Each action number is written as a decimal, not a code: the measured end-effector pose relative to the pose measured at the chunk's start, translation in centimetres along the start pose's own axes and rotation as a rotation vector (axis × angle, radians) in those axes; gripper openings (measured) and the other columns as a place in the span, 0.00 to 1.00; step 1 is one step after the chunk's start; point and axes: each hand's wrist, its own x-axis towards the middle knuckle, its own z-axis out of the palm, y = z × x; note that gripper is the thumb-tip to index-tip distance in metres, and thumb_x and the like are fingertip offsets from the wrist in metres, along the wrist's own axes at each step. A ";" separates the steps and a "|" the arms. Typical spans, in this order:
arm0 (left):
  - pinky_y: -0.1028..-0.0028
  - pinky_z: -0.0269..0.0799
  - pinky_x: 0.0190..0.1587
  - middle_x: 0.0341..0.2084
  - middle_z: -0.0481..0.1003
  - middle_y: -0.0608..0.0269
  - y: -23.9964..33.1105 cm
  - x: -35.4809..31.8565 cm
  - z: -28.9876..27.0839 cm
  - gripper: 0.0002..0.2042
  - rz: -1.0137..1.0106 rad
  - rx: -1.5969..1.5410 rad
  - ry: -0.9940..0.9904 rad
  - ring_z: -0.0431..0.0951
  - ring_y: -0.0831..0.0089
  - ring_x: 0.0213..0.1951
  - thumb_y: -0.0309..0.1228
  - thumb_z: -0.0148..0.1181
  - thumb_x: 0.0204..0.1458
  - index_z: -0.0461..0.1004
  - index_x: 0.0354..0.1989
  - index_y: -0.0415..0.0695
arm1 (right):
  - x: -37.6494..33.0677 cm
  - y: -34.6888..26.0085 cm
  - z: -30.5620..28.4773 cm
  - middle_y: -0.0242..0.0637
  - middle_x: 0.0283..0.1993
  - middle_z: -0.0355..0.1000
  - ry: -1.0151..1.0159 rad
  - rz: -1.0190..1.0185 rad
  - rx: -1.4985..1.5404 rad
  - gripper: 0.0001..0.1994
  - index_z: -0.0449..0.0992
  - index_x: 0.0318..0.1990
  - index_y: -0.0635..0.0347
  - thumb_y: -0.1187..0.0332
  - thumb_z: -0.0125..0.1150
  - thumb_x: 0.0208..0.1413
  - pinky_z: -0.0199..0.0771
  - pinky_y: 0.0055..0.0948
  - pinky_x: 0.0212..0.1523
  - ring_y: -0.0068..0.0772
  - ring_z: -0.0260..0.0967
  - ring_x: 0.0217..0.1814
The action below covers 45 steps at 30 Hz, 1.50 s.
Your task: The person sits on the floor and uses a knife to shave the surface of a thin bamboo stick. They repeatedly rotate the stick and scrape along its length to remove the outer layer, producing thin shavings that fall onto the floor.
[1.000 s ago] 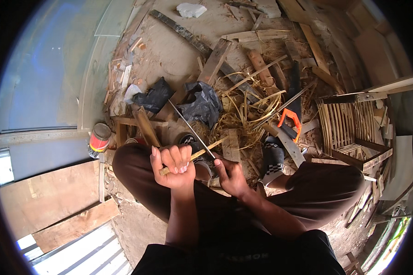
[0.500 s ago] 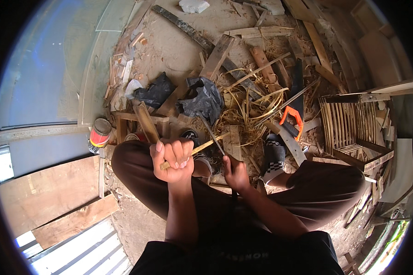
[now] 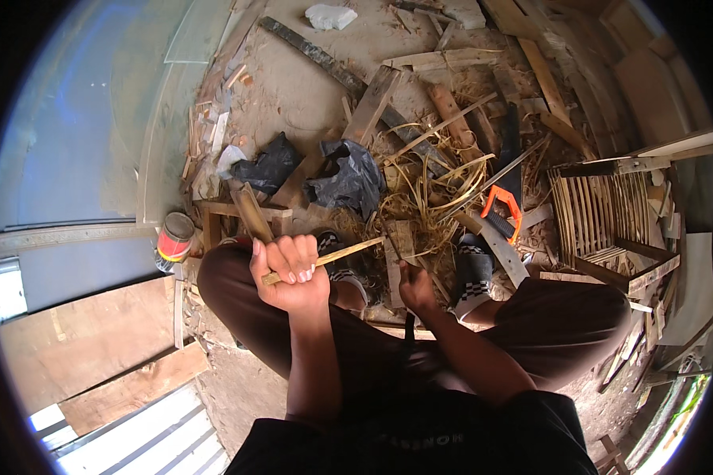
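Between the knees, the left hand (image 3: pixel 289 273) is fisted around a bamboo strip (image 3: pixel 348 252) whose long axis slants up toward the right. Just right of it, lower, the right hand (image 3: pixel 414 286) looks closed, perhaps on a blade, though I cannot tell. Beyond lies a saw (image 3: pixel 503 207).

saw (image 3: pixel 502 207) right of strip pile (image 3: pixel 428 190) (tin (image 3: pixel 173 240) far left).

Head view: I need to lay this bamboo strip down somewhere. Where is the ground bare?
Bare sandy ground lies above the black bags, left of the long dark plank. It is crowded around the pile of bamboo strips, the orange-handled saw and the slatted crate.
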 end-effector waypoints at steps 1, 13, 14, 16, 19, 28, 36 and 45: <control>0.77 0.52 0.19 0.06 0.56 0.67 0.2 -0.1 0.0 0.28 0.020 0.006 0.017 0.51 0.77 0.10 0.38 0.35 0.69 0.55 0.09 0.51 | 0.2 -1.5 -0.3 0.59 0.34 0.78 -0.018 0.022 -0.022 0.25 0.78 0.47 0.68 0.50 0.47 0.70 0.76 0.40 0.42 0.51 0.80 0.39; 0.76 0.52 0.19 0.06 0.55 0.68 1.3 -0.7 -0.3 0.28 0.069 -0.037 0.136 0.51 0.77 0.09 0.37 0.36 0.69 0.54 0.09 0.52 | 0.9 -0.9 -0.1 0.60 0.26 0.75 0.021 0.021 -0.104 0.27 0.79 0.41 0.66 0.47 0.45 0.69 0.75 0.46 0.34 0.58 0.76 0.30; 0.77 0.52 0.19 0.06 0.55 0.68 1.2 -0.9 -0.2 0.28 0.073 -0.054 0.138 0.51 0.77 0.09 0.37 0.36 0.69 0.54 0.09 0.52 | 0.7 -0.4 0.0 0.60 0.27 0.75 -0.011 -0.011 -0.100 0.27 0.80 0.42 0.65 0.48 0.45 0.69 0.75 0.46 0.34 0.58 0.77 0.31; 0.77 0.52 0.19 0.06 0.55 0.67 1.4 -1.3 -0.2 0.28 0.119 0.005 0.177 0.51 0.77 0.09 0.37 0.36 0.69 0.54 0.09 0.52 | -1.4 -4.7 0.0 0.60 0.28 0.76 -0.100 -0.078 -0.109 0.26 0.80 0.44 0.64 0.49 0.45 0.70 0.75 0.45 0.35 0.57 0.78 0.33; 0.76 0.53 0.20 0.06 0.55 0.68 1.5 -1.6 -0.7 0.27 0.136 0.025 0.186 0.52 0.77 0.10 0.37 0.36 0.69 0.54 0.10 0.52 | -3.8 -8.7 2.1 0.59 0.33 0.77 0.015 -0.470 0.020 0.22 0.81 0.48 0.59 0.51 0.47 0.69 0.77 0.47 0.38 0.60 0.78 0.39; 0.74 0.54 0.20 0.07 0.55 0.68 2.0 -1.5 -1.2 0.27 0.146 0.002 0.199 0.53 0.76 0.10 0.36 0.35 0.69 0.54 0.10 0.52 | 0.0 -4.3 0.1 0.59 0.39 0.77 -0.068 0.039 -0.277 0.24 0.78 0.51 0.60 0.49 0.45 0.69 0.78 0.48 0.42 0.62 0.77 0.42; 0.76 0.52 0.21 0.06 0.55 0.68 1.3 -1.7 0.0 0.28 0.128 0.053 0.193 0.51 0.77 0.11 0.37 0.35 0.69 0.53 0.10 0.52 | -2.6 -6.3 1.7 0.58 0.38 0.78 -0.013 -0.171 -0.156 0.19 0.79 0.51 0.57 0.53 0.50 0.68 0.78 0.47 0.40 0.62 0.77 0.39; 0.76 0.54 0.20 0.07 0.56 0.68 1.1 -1.4 -0.4 0.28 0.130 0.018 0.191 0.53 0.77 0.11 0.37 0.35 0.69 0.54 0.09 0.53 | -2.7 -6.3 1.6 0.59 0.36 0.77 0.068 -0.305 -0.104 0.21 0.79 0.52 0.58 0.52 0.48 0.68 0.78 0.50 0.41 0.64 0.76 0.40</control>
